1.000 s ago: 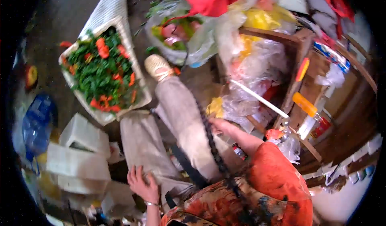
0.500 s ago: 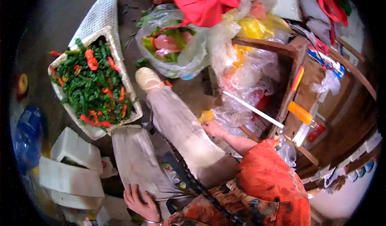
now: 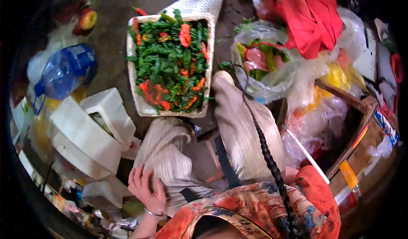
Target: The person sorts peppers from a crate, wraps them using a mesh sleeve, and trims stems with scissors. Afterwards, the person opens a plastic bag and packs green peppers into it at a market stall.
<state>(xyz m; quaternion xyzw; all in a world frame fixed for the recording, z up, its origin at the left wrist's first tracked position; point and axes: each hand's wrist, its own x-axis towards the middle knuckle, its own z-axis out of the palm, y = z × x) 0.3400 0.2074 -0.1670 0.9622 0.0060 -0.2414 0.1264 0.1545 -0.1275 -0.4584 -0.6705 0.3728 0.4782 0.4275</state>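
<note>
My left hand (image 3: 147, 190) lies open on the left leg of my light trousers (image 3: 166, 154), fingers apart, a bracelet at the wrist. It holds nothing. My right hand is hidden beyond my right thigh; only a bit of forearm shows below the orange sleeve. Before my knees, a white foam tray (image 3: 132, 96) is full of green peppers (image 3: 161, 64) with red ones (image 3: 185, 35) among them. Right of it stands an open clear plastic bag (image 3: 272, 86) with green and pink things inside. A red cloth (image 3: 310, 18) hangs over its far side.
White foam boxes (image 3: 87, 132) are piled at my left, with a large blue plastic bottle (image 3: 70, 66) behind them. At the right, crumpled plastic bags (image 3: 318, 120), a white stick (image 3: 307, 156) and a wooden frame (image 3: 361, 124) crowd together. White mesh material (image 3: 197, 3) lies beyond the tray.
The view has swung left, so the tray and bags appear further right. My right hand, earlier by a yellow item beside my thigh, has gone out of sight. My left hand stays on my leg.
</note>
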